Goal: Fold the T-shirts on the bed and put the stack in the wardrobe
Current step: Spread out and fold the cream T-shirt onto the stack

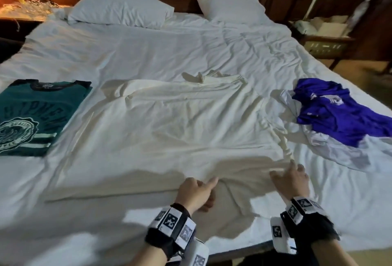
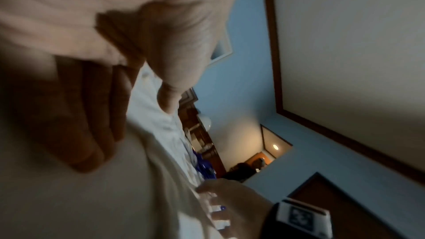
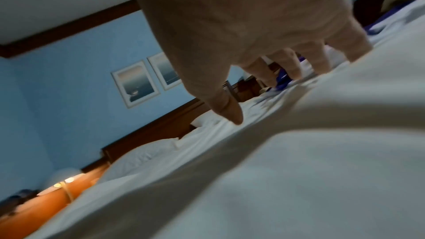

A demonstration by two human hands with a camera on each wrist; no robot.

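Both forearms reach forward, each wrist wearing a black band with marker tags. The left hand point(image 1: 196, 191) has its fingers curled under and thumb extended, apparently pinching something. The right hand point(image 1: 291, 179) is spread, fingers straight, angled downward

A cream T-shirt point(image 1: 169, 130) lies spread and wrinkled in the middle of the bed point(image 1: 148, 49), its hem at the near edge. A green T-shirt point(image 1: 36, 117) with a pale print lies folded flat at the left. A purple and white T-shirt point(image 1: 339, 117) lies crumpled at the right.
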